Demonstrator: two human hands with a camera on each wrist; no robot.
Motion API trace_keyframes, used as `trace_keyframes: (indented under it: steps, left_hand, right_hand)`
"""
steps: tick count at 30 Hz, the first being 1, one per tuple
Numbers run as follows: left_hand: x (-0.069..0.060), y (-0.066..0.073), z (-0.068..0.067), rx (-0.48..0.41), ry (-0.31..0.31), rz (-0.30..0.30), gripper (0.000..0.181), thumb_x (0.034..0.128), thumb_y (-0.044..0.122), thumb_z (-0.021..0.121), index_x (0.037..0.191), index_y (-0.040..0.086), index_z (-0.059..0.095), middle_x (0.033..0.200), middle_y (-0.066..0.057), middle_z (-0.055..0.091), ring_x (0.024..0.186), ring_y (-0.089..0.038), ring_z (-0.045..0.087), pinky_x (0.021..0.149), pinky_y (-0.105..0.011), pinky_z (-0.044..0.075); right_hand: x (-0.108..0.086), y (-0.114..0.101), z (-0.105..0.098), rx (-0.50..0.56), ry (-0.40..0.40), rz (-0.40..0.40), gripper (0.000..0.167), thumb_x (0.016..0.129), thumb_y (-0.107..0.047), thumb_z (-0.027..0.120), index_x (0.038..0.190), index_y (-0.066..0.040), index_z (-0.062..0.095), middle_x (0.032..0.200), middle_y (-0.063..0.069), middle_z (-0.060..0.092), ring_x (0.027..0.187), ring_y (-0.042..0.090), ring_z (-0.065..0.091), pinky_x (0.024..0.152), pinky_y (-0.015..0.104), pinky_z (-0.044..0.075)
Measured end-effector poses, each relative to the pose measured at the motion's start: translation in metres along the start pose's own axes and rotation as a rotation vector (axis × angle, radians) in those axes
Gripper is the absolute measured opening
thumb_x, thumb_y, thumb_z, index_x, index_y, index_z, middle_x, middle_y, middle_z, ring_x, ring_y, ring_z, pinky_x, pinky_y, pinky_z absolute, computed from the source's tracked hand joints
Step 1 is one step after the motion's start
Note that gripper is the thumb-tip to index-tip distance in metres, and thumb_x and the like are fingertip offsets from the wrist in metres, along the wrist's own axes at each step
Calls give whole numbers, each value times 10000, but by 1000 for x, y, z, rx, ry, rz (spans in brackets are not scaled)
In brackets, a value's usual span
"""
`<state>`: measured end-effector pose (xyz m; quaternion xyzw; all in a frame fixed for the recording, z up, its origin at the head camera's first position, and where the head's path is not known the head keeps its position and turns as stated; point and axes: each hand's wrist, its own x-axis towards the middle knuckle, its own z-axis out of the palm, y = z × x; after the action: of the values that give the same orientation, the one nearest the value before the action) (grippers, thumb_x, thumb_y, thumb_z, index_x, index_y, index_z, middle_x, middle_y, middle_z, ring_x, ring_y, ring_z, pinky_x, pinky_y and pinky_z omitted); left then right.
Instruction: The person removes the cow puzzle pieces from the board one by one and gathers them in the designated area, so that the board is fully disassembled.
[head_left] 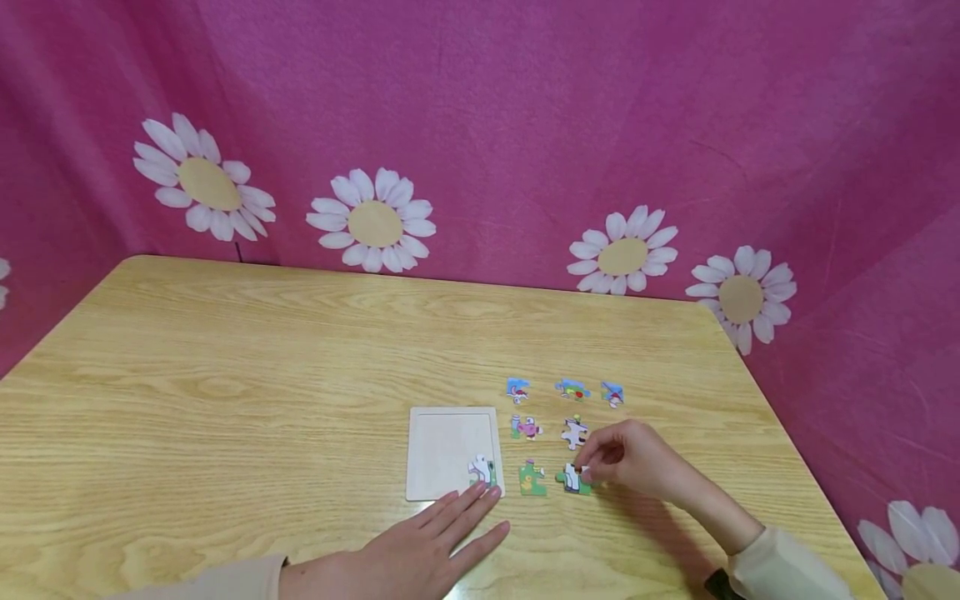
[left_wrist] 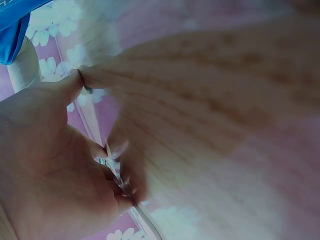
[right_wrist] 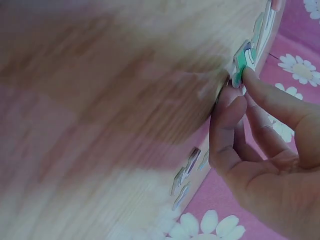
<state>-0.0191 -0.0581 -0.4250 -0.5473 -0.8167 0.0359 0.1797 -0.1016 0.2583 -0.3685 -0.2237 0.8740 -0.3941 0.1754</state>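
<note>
In the head view a square wooden puzzle tray [head_left: 440,450] lies on the table, with one white-and-green puzzle piece [head_left: 482,468] in its near right corner. My left hand [head_left: 420,546] rests at the tray's near edge, fingers straight, the tips by that piece. To the right, my right hand [head_left: 633,462] pinches the edge of a green, white and black puzzle piece [head_left: 572,478] between thumb and finger. The right wrist view shows this green piece [right_wrist: 243,59] at the fingertips, low against the tabletop. In the left wrist view the left hand [left_wrist: 55,155] has its palm side showing.
Beside the tray sit several loose pieces: a green one [head_left: 532,479], a pink one [head_left: 527,427], a white one [head_left: 575,433], and a far row including a blue one [head_left: 612,393]. The wooden table [head_left: 262,375] meets a pink flowered cloth [head_left: 480,125] behind.
</note>
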Motion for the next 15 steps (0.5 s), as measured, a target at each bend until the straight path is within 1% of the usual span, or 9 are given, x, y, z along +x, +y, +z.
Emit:
trace_keyframes:
  steps: [6, 11, 15]
  left_hand:
    - [0, 0, -1, -15, -9, 1, 793, 964, 654, 370, 1478, 50, 378, 1494, -236, 358, 1386, -324, 369, 1085, -342, 323]
    - [0, 0, -2, -15, -3, 2, 798, 959, 658, 379, 1473, 48, 386, 1491, -237, 364, 1384, -322, 375, 1079, -339, 330]
    - [0, 0, -2, -14, -16, 1, 803, 959, 661, 371, 1479, 49, 377, 1497, -237, 354, 1389, -321, 367, 1082, -338, 328]
  right_hand:
    - [0, 1, 3, -67, 22, -9, 78, 795, -32, 796, 840, -61, 739, 794, -30, 672, 663, 39, 562, 589, 225, 497]
    - [0, -2, 4, -79, 27, -10, 89, 794, -25, 796, 836, -63, 727, 778, -35, 663, 660, 50, 569, 591, 230, 501]
    - [2, -5, 3, -83, 37, -24, 77, 803, -18, 787, 841, -57, 733, 786, -23, 688, 660, 60, 592, 588, 230, 507]
